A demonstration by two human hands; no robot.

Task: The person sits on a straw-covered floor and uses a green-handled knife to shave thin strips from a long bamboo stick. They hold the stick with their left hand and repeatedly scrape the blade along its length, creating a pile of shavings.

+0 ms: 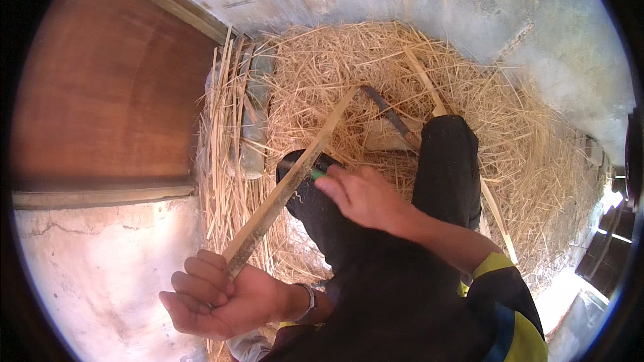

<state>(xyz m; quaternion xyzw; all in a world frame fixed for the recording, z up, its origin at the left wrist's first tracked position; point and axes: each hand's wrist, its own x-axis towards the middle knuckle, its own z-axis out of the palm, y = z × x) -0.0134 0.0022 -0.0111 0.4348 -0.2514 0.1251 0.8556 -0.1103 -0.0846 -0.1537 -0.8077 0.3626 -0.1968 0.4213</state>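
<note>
The strip (280, 198) slants across the view, its near end in the left hand (218, 295) and its far end out over the shavings (335, 60). The left grip is closed round that near end, fingers curled over it. The right grip is clenched on a tool with a green handle (317, 174), held against the strip above the left knee (290, 159); the tool's working edge is too hidden to make out. Whether the strip rests on the knee or just passes over it, I cannot tell.

The step looks like scraping or paring the strip. To do it well, the left hand should keep the strip from rolling, with firm support beneath the working spot. Long, even strokes at a shallow angle should suit better than short, hard digs, which could gouge the strip. The stroke is best kept clear of the left fingers and the knee. The dark blade (388, 110) lies near the far end, so swinging the strip that way calls for care.
</note>
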